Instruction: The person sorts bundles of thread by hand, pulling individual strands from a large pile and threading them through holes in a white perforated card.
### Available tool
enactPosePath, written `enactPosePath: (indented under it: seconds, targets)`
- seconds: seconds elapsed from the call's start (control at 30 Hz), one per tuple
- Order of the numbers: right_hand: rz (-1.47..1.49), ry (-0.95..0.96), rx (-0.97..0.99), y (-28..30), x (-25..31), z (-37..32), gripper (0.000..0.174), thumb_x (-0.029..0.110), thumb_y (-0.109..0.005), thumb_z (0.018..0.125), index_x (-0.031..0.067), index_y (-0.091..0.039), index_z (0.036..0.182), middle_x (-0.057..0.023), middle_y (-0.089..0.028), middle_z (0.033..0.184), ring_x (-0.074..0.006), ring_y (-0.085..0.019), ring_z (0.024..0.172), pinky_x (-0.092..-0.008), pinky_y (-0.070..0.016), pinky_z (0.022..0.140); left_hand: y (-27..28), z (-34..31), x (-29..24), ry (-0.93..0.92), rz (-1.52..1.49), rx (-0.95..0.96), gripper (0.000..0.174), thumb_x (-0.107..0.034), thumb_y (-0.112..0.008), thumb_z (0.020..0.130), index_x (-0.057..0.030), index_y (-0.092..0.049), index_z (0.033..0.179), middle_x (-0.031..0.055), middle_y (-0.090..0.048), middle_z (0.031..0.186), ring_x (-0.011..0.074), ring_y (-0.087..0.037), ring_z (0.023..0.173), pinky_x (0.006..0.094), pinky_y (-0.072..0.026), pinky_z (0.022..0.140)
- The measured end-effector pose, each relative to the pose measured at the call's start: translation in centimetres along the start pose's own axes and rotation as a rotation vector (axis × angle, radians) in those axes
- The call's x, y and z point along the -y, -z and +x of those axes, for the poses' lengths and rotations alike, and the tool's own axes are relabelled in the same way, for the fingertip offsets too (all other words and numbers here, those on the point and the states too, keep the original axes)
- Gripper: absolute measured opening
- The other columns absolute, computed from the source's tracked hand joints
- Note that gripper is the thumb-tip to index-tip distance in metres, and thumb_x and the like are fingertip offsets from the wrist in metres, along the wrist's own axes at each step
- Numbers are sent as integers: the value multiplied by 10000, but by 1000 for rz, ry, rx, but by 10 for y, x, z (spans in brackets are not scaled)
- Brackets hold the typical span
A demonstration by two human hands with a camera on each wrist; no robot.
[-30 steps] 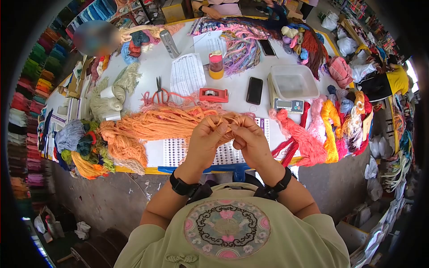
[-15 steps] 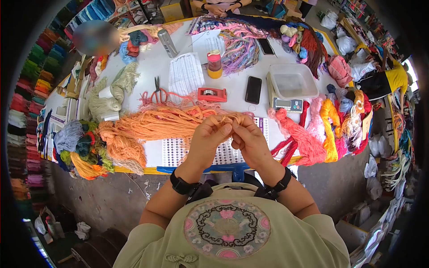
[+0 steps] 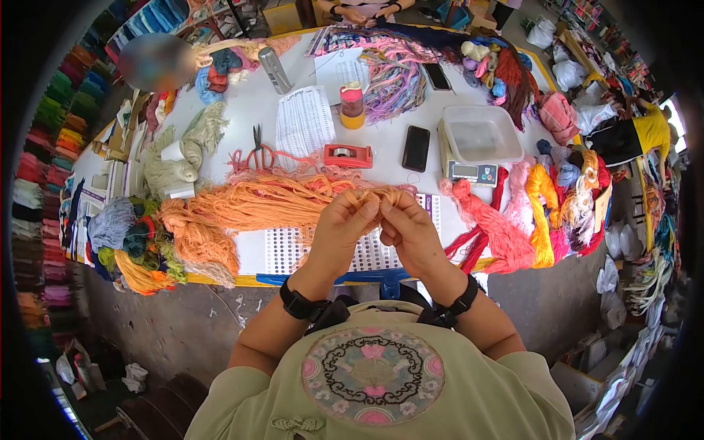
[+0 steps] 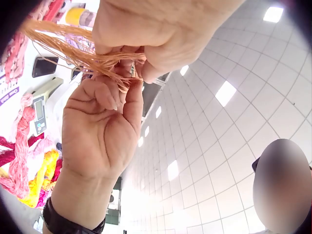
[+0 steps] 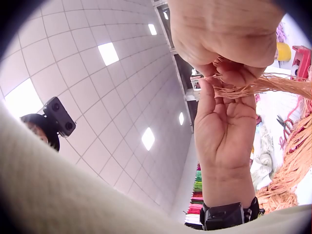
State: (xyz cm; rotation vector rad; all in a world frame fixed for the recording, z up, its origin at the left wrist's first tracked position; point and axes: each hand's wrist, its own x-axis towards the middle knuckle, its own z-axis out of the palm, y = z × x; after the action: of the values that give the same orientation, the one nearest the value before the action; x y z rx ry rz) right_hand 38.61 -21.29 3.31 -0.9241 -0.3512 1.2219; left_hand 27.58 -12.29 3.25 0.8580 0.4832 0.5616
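Observation:
In the head view, my left hand (image 3: 339, 226) and right hand (image 3: 413, 233) meet at the table's near side, thumbs side by side. Both pinch a bundle of orange yarn (image 4: 73, 51), which spreads in loose strands at the fingertips in the left wrist view. Some strands are hidden behind the fingers. A long skein of the same orange yarn (image 3: 257, 202) stretches left over the table. Under the hands lies a white card with rows of dark dots (image 3: 290, 251).
Beyond the skein are scissors (image 3: 258, 150), a red tape dispenser (image 3: 348, 155) and a phone (image 3: 416, 149). A scale (image 3: 473, 172) bears a clear plastic tub (image 3: 480, 132). Red-pink yarn (image 3: 499, 231) lies right, mixed skeins (image 3: 139, 242) left. Another person's hands (image 3: 367, 13) are across the table.
My hands stay almost in place, thumbs shifting slightly on the orange yarn. Across the table, the other person's second hand has come into view beside the first.

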Motion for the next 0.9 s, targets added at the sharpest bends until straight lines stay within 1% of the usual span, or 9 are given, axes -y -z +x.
enactPosePath:
  seconds: [0.17, 0.27, 0.37, 0.43, 0.53, 0.63, 0.77, 0.87, 0.9]
  targets:
    - [-78, 10, -10, -1, -2, 2, 108, 226, -560, 953, 118, -555, 950, 49, -519, 771, -29, -394, 600, -193, -353, 553, 9, 5, 5, -16, 24, 42, 153, -100, -571, 933, -14, -568, 1059, 48, -616, 933, 111, -601, 815, 236, -502, 725]
    - [-73, 6, -16, 0, -2, 5, 119, 234, -559, 954, 115, -555, 956, 49, -518, 773, -34, -400, 604, -199, -362, 559, 5, 6, 1, 10, 18, 38, 146, -97, -564, 936, -11, -568, 1054, 44, -614, 930, 110, -598, 831, 237, -503, 743]
    - [-18, -8, 7, 2, -4, 8, 125, 238, -556, 956, 113, -555, 963, 48, -518, 777, -40, -405, 612, -207, -368, 564, 0, 5, -5, 10, 41, -13, 141, -101, -560, 938, -13, -573, 1048, 34, -606, 920, 97, -586, 825, 230, -494, 735]
    - [-3, -16, 2, 2, -5, 10, 132, 244, -553, 958, 113, -556, 971, 49, -511, 775, -45, -407, 621, -213, -372, 571, 3, 6, -6, -25, 176, 6, 130, -110, -555, 942, -18, -572, 1033, 22, -596, 908, 84, -571, 823, 225, -478, 740]
    - [2, -25, -18, 1, -7, 12, 136, 246, -553, 958, 112, -556, 978, 49, -506, 773, -45, -401, 622, -212, -368, 574, 7, 7, -3, -81, 268, 29, 115, -114, -553, 944, -25, -570, 1014, 11, -588, 895, 76, -559, 821, 223, -466, 750]
    - [44, -23, -25, 1, -8, 13, 143, 248, -554, 958, 108, -554, 984, 49, -504, 771, -43, -395, 622, -214, -365, 571, 9, 8, -2, -80, 319, 7, 105, -119, -546, 949, -26, -561, 997, 7, -583, 880, 74, -558, 826, 227, -464, 760]
    - [35, -17, -17, 4, -10, 16, 153, 251, -560, 955, 102, -552, 992, 47, -506, 769, -42, -386, 604, -212, -360, 564, 8, 8, -6, -37, 279, -12, 112, -123, -537, 954, -23, -555, 1002, 25, -601, 905, 86, -574, 847, 237, -474, 772]
    - [1, 11, -4, 5, -9, 17, 162, 254, -560, 955, 97, -551, 998, 46, -502, 761, -40, -372, 567, -203, -354, 545, 15, 12, -4, -15, 179, -57, 129, -131, -526, 961, -13, -554, 1005, 48, -622, 948, 105, -594, 883, 253, -485, 796]
    - [-16, -31, -8, 7, -9, 17, 162, 248, -557, 955, 94, -554, 1001, 48, -500, 757, -37, -371, 555, -200, -353, 532, 18, 14, -4, -20, 153, -57, 146, -137, -521, 963, -7, -556, 1020, 66, -630, 983, 118, -603, 896, 265, -491, 806]
